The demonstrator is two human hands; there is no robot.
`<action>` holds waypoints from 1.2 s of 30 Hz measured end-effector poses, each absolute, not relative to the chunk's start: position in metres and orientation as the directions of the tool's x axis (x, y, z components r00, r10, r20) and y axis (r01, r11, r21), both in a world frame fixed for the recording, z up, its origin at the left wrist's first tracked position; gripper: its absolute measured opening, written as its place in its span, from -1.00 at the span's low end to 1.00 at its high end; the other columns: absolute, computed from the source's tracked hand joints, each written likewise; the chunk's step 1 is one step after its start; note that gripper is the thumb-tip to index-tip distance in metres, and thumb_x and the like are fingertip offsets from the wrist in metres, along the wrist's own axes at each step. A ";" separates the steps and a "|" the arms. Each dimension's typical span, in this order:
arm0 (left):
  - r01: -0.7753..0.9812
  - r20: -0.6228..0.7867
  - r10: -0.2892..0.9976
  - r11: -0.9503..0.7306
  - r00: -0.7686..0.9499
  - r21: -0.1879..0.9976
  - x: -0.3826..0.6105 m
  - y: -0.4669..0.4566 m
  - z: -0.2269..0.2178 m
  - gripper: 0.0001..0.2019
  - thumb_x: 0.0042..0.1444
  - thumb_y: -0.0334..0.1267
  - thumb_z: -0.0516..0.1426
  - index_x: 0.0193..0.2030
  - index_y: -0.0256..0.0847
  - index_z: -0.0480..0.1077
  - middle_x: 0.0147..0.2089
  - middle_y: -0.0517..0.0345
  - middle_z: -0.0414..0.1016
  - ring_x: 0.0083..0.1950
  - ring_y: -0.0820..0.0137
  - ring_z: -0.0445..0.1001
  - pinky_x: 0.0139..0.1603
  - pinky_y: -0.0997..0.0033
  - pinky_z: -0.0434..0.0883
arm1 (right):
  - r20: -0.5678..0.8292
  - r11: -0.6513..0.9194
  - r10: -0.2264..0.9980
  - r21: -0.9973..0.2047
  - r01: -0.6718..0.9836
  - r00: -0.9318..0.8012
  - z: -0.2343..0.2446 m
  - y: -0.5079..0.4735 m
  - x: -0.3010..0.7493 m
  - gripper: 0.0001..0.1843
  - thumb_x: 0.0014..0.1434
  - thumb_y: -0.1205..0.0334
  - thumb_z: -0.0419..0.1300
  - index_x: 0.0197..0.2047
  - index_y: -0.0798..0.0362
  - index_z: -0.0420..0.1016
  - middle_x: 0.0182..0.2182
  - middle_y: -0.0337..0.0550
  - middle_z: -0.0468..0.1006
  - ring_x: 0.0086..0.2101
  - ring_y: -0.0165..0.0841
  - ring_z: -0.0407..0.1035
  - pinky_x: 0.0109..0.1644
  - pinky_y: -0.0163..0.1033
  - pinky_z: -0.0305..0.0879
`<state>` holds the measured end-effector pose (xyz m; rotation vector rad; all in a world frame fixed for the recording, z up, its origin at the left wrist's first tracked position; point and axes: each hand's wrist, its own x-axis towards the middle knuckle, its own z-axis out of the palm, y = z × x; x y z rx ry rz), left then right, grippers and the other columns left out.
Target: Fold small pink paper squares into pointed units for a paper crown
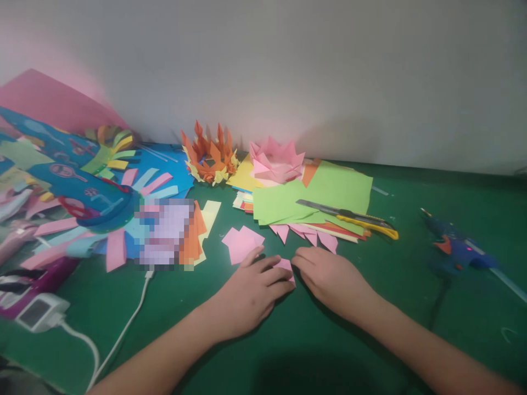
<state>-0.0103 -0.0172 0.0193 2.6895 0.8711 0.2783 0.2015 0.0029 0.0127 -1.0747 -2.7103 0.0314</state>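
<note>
A small piece of pink paper [285, 265] lies on the green table between my hands. My left hand [253, 291] rests over it, fingers stretched out and slightly apart, pressing it down and covering most of it. At its right edge, my right hand [329, 277] has its fingers bent together in a pinch on the paper; the fingertips are partly hidden. Just beyond my left fingers are loose pink paper pieces [242, 243]. More pink pointed pieces [304, 233] stick out from under green paper sheets [288, 203].
A yellow utility knife [349, 216] lies on the green sheets. At right is a blue glue gun [461, 249]. Behind stand an orange folded-paper ring [212, 156] and a pink one [278, 159]. Paper strips surround a blue pouch [94, 192] at left, near a white cable [140, 307].
</note>
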 end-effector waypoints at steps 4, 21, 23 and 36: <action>0.584 0.074 0.623 -0.764 0.779 0.275 -0.009 -0.017 0.020 -0.66 0.24 -0.32 -0.04 0.15 -0.06 0.21 0.11 0.12 0.34 0.10 0.21 0.26 0.10 0.08 0.09 | 0.324 0.684 0.729 -0.350 0.640 -0.602 0.014 0.004 0.200 -0.76 0.24 0.36 -0.04 -0.14 0.08 0.42 -0.25 -0.05 0.53 -0.22 -0.28 0.39 -0.15 -0.19 0.32; 0.573 0.163 0.697 -0.680 0.698 0.457 -0.019 -0.001 0.015 -0.70 0.22 -0.50 -0.11 -0.04 -0.21 0.34 -0.03 0.06 0.44 -0.02 0.32 0.34 0.01 0.24 0.24 | 0.205 0.684 0.668 -0.546 0.483 -0.715 0.010 0.014 0.200 -0.77 0.30 0.36 -0.05 -0.20 0.00 0.43 -0.21 -0.17 0.53 -0.19 -0.34 0.39 -0.09 -0.20 0.29; 0.575 0.148 0.684 -0.694 0.714 0.433 -0.020 0.000 0.016 -0.70 0.21 -0.51 -0.10 -0.04 -0.19 0.35 0.00 0.09 0.45 0.01 0.30 0.31 0.02 0.21 0.21 | 0.251 0.747 0.617 -0.485 0.455 -0.746 0.007 0.016 0.203 -0.73 0.29 0.38 -0.06 -0.19 0.00 0.45 -0.16 -0.15 0.52 -0.15 -0.32 0.37 -0.06 -0.17 0.27; 0.510 0.144 0.632 -0.721 0.761 0.470 -0.019 -0.001 0.019 -0.68 0.21 -0.52 -0.11 -0.02 -0.24 0.35 -0.03 0.03 0.43 0.01 0.34 0.34 0.09 0.25 0.22 | 0.269 0.779 0.600 -0.413 0.472 -0.754 0.005 0.017 0.207 -0.80 0.27 0.25 0.04 -0.22 0.03 0.51 -0.29 -0.09 0.49 -0.24 -0.30 0.33 -0.17 -0.17 0.25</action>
